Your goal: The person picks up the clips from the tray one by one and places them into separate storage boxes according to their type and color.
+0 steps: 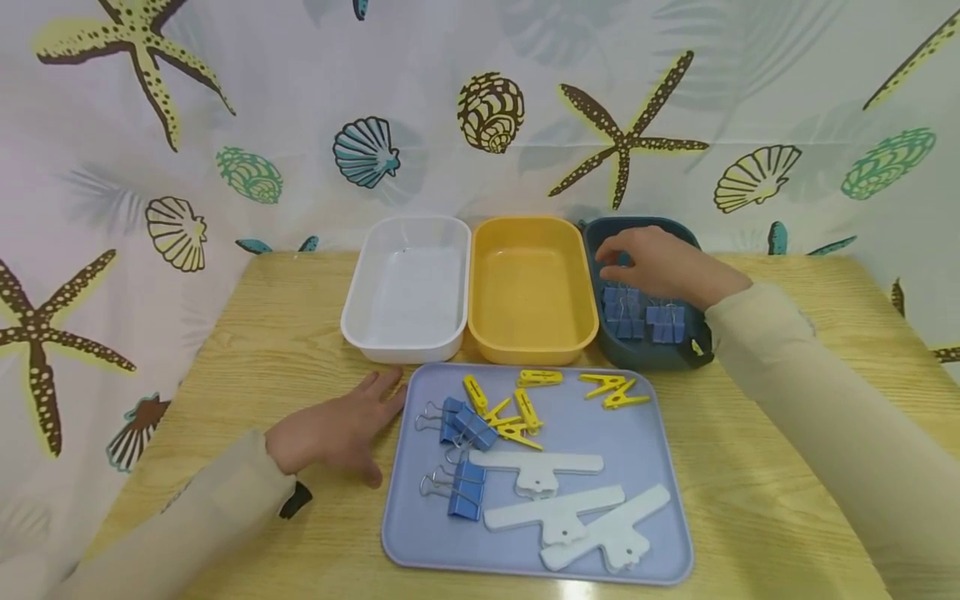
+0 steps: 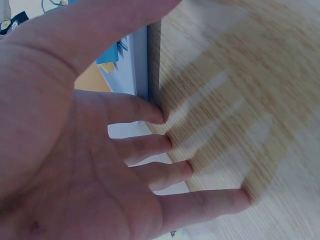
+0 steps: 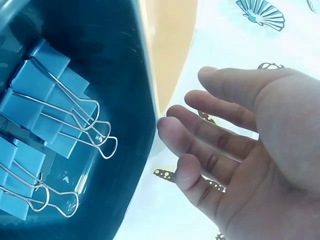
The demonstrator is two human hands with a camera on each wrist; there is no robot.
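Observation:
My right hand (image 1: 651, 260) is over the dark teal bin (image 1: 652, 357), fingers loosely bent and holding nothing. Inside that bin lie several blue binder clips (image 3: 47, 100) with silver wire handles. My left hand (image 1: 341, 429) rests with spread fingertips on the wooden table (image 2: 240, 115), beside the left edge of the lavender tray (image 1: 442, 554). On the tray, blue binder clips (image 1: 467, 490) lie at the left. Yellow clothespins (image 1: 527, 410) are scattered along its upper part. White wide-bar clips (image 1: 555, 512) lie toward the front, two of them overlapping.
A white bin (image 1: 405, 346) and a yellow bin (image 1: 534, 346) stand side by side left of the teal one, behind the tray. A curtain (image 1: 450, 50) with printed shells and starfish hangs behind the table.

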